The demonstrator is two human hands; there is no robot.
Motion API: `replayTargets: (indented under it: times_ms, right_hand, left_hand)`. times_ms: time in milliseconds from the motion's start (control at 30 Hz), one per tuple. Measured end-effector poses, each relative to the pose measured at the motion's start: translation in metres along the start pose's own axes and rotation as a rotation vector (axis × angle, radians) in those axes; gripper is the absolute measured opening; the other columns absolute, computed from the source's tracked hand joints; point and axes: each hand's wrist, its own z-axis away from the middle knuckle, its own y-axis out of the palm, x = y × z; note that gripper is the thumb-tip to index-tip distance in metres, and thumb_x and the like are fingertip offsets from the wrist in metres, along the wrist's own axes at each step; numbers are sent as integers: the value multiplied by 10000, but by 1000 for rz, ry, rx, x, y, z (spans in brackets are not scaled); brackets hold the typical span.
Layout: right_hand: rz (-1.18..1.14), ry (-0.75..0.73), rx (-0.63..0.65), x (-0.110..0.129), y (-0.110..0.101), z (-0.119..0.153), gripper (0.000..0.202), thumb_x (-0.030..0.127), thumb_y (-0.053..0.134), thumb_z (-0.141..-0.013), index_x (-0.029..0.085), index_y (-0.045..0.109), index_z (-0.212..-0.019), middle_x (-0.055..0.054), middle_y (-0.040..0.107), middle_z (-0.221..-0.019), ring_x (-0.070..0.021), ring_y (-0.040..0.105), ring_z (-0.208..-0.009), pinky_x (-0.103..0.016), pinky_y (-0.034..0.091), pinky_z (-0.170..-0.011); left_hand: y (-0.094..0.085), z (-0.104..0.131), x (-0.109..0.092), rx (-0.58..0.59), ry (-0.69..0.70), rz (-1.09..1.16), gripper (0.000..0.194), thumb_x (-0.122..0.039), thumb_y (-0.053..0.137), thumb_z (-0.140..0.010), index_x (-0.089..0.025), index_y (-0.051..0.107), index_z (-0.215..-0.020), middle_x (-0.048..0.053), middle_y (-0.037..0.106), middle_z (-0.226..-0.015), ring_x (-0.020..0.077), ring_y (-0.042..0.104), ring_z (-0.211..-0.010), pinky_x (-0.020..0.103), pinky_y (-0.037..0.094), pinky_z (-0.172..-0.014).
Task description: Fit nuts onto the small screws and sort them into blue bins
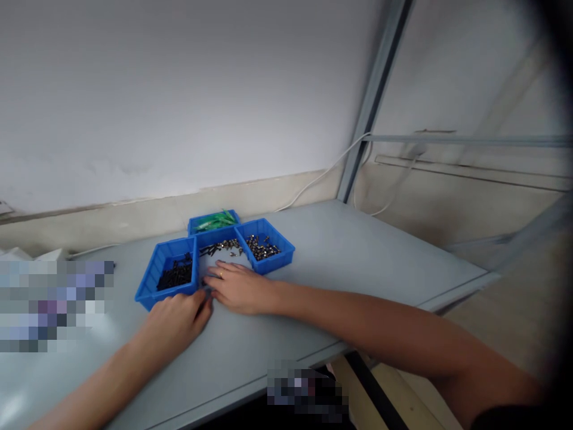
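My left hand (pixel 181 315) rests against the front of the left blue bin (pixel 150 275), its fingers curled and the thumb drawn in. Whatever it may hold is hidden. Palm down, my right hand (pixel 242 288) lies low over the tabletop with its fingers stretched towards my left hand. Small dark bits show by its fingertips, too small to name. Black small parts (pixel 175 275) fill part of the left bin. Shiny metal pieces (pixel 264 249) lie in the right blue bin (pixel 280 261). Between these bins is a loose group of metal and black pieces (pixel 226 245).
Behind stands a blue bin with green slender pieces (pixel 217 221), near the wall. The grey table (pixel 322 251) has a metal frame post (pixel 371 89) at its back right corner. A white cable (pixel 313 181) runs along the wall. Blurred-out items lie at the left.
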Motion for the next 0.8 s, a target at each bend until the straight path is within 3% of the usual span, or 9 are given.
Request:
replayTargets:
  times_ms: [167,333,500,800]
  right_hand:
    - [7,-30,46,3,-11,-3,227,234,410,-877,127,565,-1002,-112,571,-1042,-208,493,-1000,-362,413,-864]
    - [59,-101,19,1,-14,-1,165,208,428,-865,144,578,-888,-107,557,-994,-197,491,-930,-344,416,-807]
    - [61,-156,42,-3,-21,7,132,173,435,-852,146,564,-866,-72,562,-856,-170,517,-827,-297,423,-731]
    - [75,-222,103,-5,-26,11,148,128,430,-850,163,554,-924,-46,575,-818,-154,509,-738,-256,380,-601]
  left_hand:
    - [2,0,3,-19,25,17,348,-320,273,-897,-192,594,-859,93,682,-796,290,657,-755,371,470,-607]
    - [0,0,5,-3,46,42,329,-312,286,-889,-192,590,-849,90,679,-789,289,655,-751,363,459,-596]
    - [-3,1,4,1,46,59,302,-304,296,-883,-191,565,-806,81,666,-758,284,651,-749,351,446,-600]
    - [-3,0,6,-10,54,76,274,-338,302,-886,-200,536,-853,69,655,-748,254,648,-725,305,424,-574]
